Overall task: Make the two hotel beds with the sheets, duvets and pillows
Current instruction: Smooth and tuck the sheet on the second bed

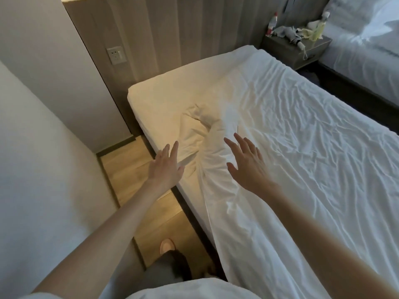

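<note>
Both hands are held flat with the fingers straight and slightly spread, and neither has hold of anything. The left hand (166,168) reaches out over the near edge of the mattress (172,93), palm turned inward, just beside a bunched fold (195,128) of the sheet (302,137). The right hand (246,164) is palm down over the raised ridge where the sheet rolls back on itself; whether it touches the cloth cannot be told.

The white sheet lies wrinkled across most of the bed and hangs over the near side towards the person. At the head end it stops short and leaves the cream mattress corner bare. The bunched fold sits on that bare part, between the two hands and a little beyond them.

Below the left arm runs a wooden floor (129,169), with a pale slipper (167,244) on the person's foot next to the bed base. A wall socket (115,55) sits on the panelled wall by the head of the bed. Beyond the bed stands a grey nightstand (278,47) carrying a red-capped bottle (272,23), a folded umbrella (296,37) and some cloths. The second bed (367,50), covered in rumpled white bedding, is on the far side of it.
</note>
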The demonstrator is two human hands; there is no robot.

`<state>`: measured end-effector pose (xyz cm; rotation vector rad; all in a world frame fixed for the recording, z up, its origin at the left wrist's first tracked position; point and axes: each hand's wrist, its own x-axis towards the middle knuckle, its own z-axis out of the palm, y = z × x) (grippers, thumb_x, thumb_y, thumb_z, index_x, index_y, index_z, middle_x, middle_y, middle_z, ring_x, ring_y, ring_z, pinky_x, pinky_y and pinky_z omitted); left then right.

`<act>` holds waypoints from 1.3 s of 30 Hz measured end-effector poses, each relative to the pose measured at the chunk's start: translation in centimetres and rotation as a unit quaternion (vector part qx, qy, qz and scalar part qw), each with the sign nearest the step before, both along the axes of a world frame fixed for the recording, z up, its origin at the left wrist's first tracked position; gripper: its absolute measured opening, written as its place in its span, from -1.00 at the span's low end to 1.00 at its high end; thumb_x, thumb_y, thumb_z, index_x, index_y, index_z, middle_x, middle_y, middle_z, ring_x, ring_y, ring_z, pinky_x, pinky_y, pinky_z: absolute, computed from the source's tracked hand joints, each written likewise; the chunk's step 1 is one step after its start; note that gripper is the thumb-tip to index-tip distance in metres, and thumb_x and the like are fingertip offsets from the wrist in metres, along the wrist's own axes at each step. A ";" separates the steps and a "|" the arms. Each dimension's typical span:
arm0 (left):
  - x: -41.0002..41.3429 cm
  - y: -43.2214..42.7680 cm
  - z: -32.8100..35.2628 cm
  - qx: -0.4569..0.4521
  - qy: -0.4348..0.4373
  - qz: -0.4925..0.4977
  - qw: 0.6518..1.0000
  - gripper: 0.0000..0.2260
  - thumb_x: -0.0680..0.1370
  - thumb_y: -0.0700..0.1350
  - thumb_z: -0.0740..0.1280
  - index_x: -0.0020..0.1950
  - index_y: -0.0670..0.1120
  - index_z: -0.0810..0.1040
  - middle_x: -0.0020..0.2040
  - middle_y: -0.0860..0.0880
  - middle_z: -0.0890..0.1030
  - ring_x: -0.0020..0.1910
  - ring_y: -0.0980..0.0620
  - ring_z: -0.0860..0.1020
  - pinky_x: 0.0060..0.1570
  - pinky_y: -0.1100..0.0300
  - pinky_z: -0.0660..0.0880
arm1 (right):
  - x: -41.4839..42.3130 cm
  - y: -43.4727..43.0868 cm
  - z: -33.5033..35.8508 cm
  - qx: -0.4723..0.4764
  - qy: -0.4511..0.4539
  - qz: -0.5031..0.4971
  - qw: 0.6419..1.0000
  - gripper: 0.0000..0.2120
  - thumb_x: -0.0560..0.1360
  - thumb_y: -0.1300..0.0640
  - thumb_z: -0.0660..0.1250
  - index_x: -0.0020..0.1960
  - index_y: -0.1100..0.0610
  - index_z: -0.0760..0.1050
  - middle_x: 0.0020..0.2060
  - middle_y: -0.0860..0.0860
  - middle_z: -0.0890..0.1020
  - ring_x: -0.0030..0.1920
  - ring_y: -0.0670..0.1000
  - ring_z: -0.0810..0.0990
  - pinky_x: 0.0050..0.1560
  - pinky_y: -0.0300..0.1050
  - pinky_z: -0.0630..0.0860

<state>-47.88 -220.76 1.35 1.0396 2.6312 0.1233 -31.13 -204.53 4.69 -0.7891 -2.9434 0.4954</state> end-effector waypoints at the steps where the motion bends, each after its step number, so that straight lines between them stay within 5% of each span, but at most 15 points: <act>1: -1.9 0.6 -0.2 -0.002 -0.014 -0.011 1.000 -0.32 0.62 0.14 0.15 0.58 -0.01 -0.18 0.59 -0.10 -0.02 0.54 -0.14 0.07 0.40 -0.10 0.25 | -1.3 0.2 0.1 0.001 -0.010 -0.011 1.000 -0.37 0.58 0.05 0.25 0.57 -0.03 0.06 0.57 0.05 0.04 0.55 0.17 0.01 0.49 0.23 0.11; 20: -22.8 13.6 -13.4 -0.045 -0.214 -0.047 0.975 -0.09 0.49 0.24 0.33 0.57 0.01 -0.22 0.58 -0.12 -0.04 0.51 -0.19 0.14 0.38 -0.11 0.29 | -23.7 10.6 -11.3 -0.051 -0.103 -0.160 0.980 -0.36 0.57 0.06 0.27 0.56 -0.09 0.06 0.58 0.09 -0.09 0.54 0.29 -0.05 0.49 0.24 0.05; 30: -21.4 16.1 -24.3 -0.034 -0.351 0.021 0.936 0.30 0.25 0.17 0.59 0.45 0.19 -0.49 0.57 -0.19 -0.06 0.49 -0.24 0.16 0.31 -0.15 0.31 | -26.1 15.1 -17.2 -0.140 -0.116 -0.288 0.940 -0.19 0.54 0.13 0.34 0.57 -0.16 -0.12 0.57 0.11 -0.11 0.45 0.28 0.21 0.31 0.19 0.35; 35: -22.7 16.1 -26.5 0.119 -0.369 0.046 0.921 -0.09 0.53 0.01 0.38 0.48 0.30 -0.34 0.34 -0.15 0.39 0.18 -0.18 0.48 0.00 0.15 0.37 | -25.7 15.2 -18.2 -0.168 -0.083 -0.322 0.928 -0.08 0.45 0.31 0.31 0.53 -0.27 -0.12 0.51 0.12 0.11 0.28 0.22 0.42 0.16 0.07 0.47; 39: -26.5 15.9 -23.9 0.178 -0.345 -0.032 0.921 -0.34 0.57 -0.19 0.30 0.58 0.05 0.05 0.40 0.11 0.36 0.30 -0.02 0.44 0.07 0.29 0.32 | -27.5 13.9 -17.2 -0.056 -0.074 -0.302 0.949 -0.05 0.38 0.43 0.35 0.57 -0.11 0.01 0.55 0.21 -0.02 0.50 0.29 0.09 0.42 0.19 0.28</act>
